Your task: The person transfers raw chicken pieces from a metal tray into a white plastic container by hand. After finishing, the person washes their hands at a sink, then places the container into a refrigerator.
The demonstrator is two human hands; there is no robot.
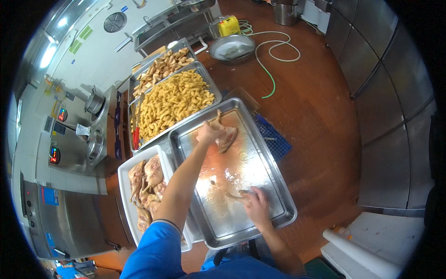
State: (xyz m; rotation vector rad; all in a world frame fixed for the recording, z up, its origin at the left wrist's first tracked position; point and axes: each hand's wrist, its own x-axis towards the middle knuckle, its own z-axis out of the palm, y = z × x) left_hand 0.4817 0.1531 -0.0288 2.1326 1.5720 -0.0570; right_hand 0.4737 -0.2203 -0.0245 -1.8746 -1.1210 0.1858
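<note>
My left hand point(207, 133) grips a piece of poultry point(227, 138) that looks like a leg quarter, over the far part of a large metal tray point(275, 174). Near the tray's close edge, my right hand point(256, 206) holds a thin bony end of another poultry piece point(237, 197), mostly hidden by the fingers. Reddish liquid and small bits lie on the tray's bottom. At its left stands a white plastic tub point(124, 188) with several seasoned poultry pieces point(153, 171).
Beyond are a tray of yellow battered pieces point(174, 101) with red-handled tongs point(136, 134), and a tray of browned chunks point(162, 69). A blue plastic crate point(275, 139) sits below at the right. A hose point(273, 83) and a metal basin point(232, 48) lie on the floor.
</note>
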